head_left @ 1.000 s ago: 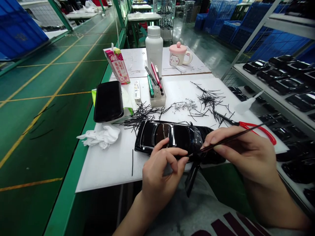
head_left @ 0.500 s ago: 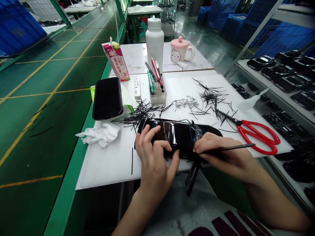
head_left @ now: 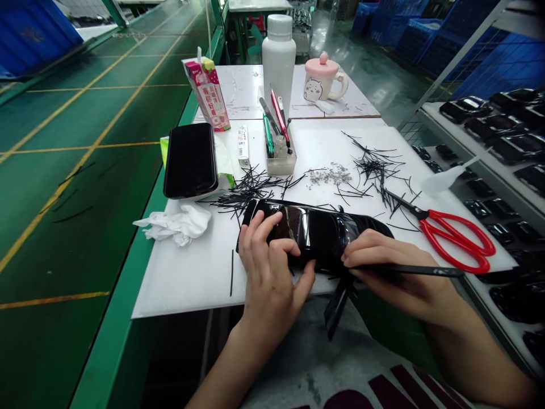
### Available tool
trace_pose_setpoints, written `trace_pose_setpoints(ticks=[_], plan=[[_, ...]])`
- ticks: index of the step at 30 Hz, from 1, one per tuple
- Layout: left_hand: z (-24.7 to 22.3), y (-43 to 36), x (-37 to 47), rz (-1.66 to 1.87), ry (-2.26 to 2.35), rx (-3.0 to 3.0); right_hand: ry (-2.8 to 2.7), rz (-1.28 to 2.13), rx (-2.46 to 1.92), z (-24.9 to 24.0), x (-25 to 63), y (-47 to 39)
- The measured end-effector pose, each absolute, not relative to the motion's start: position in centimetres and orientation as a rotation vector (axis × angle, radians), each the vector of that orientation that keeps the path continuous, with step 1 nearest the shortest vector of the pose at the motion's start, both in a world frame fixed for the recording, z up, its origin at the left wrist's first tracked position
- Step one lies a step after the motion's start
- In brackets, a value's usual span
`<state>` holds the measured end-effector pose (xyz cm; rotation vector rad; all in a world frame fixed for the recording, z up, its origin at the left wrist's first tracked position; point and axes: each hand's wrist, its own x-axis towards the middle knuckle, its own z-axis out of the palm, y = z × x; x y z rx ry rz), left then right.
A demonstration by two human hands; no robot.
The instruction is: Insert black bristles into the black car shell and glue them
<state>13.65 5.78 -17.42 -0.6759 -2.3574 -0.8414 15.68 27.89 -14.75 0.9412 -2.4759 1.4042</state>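
A glossy black model car point(head_left: 320, 232) lies on the white work surface point(head_left: 187, 289) in front of me. My left hand point(head_left: 272, 261) steadies its left part, fingers curved over the body and thumb on the near side. In my right hand point(head_left: 392, 264) is a slim dark tool like tweezers point(head_left: 419, 270), pinched between thumb and fingers, its tip hidden at the car's near side. A black part, perhaps an opened car door point(head_left: 336, 307), hangs below the near edge of the car. Thin black strips point(head_left: 247, 190) lie scattered just behind the car.
Red-handled scissors point(head_left: 457, 241) lie at the right, beside a white squeeze bottle point(head_left: 443, 179). Small clear bits point(head_left: 330, 175) and a pen holder point(head_left: 281, 165) stand behind the car. A phone point(head_left: 191, 160) and crumpled tissue point(head_left: 179, 224) are at left. Racked model cars point(head_left: 502, 128) line the right.
The tool in my right hand has turned slightly, its rear end now lower and further right. My left hand keeps its place on the car. The whole view has shifted slightly.
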Motion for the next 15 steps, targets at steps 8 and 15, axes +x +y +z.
trace_pose_setpoints(ticks=[8,15], plan=[[-17.60,5.72,13.74,-0.839,-2.356,-0.674,-2.443,1.459,0.839,-14.80,15.87,27.88],[-17.85,5.71,13.80,-0.834,-2.331,-0.662,-2.447,1.421,0.849,-14.87,15.78,27.70]])
